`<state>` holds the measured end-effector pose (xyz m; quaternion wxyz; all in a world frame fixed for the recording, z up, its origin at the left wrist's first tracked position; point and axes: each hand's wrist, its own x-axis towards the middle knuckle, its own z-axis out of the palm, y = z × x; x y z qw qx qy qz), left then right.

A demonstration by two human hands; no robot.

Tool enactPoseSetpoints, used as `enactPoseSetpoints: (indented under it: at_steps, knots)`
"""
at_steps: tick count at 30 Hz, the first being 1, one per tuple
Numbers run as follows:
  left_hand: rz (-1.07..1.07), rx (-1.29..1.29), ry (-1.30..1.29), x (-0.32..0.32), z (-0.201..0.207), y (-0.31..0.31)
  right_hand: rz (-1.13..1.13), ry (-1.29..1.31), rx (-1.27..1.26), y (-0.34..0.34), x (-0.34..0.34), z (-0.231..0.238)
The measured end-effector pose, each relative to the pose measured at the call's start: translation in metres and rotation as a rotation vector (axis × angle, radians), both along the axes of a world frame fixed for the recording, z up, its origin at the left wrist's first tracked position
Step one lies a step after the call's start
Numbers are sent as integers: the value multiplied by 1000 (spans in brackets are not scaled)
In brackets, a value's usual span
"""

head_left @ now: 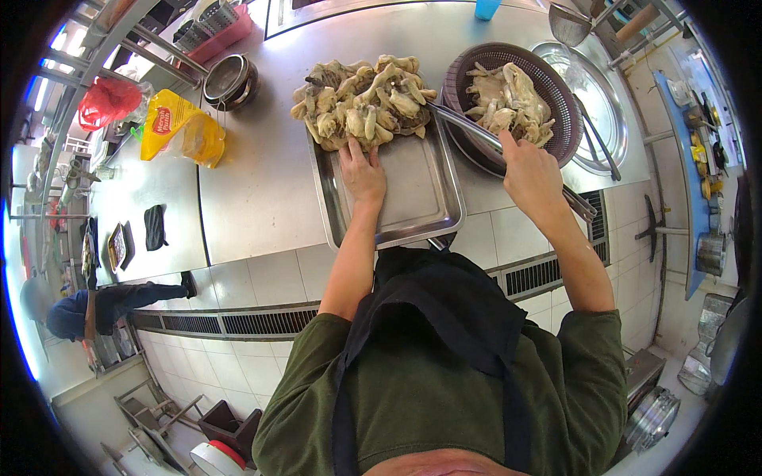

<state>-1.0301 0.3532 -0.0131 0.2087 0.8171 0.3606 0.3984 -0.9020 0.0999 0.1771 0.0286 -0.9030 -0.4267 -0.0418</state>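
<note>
A metal tray point(425, 186) holds a heap of pale cooked chicken pieces point(361, 107) piled at its far end. My left hand point(363, 176) reaches over the tray, its outstretched fingertips touching the near side of the heap. In my right hand point(532, 176) is a pair of metal tongs point(468, 125), whose far end points left and reaches the right edge of the heap. More chicken point(514, 99) lies in a dark brown colander point(567, 103) right of the tray, close beyond my right hand. Whether the tong tips grip a piece, I cannot tell.
A round steel platter point(615, 119) with dark-handled utensils lies right of the colander. Left stand a yellow oil pouch point(178, 127) and steel bowls point(230, 82). A ladle-like strainer point(569, 25) hangs at the far right. Another person point(95, 309) stands at the far left.
</note>
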Motion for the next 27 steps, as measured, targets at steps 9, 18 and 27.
enactPoseSetpoints:
  at_steps: [9,18,27]
  knots:
    - [10,58,-43,1,4,-3,-125,260,197,-48,-19,30]
    - [4,25,-24,1,2,-2,-405,252,329,-144,0,51]
    - [-9,1,-26,-1,6,-3,-543,97,182,-81,36,0]
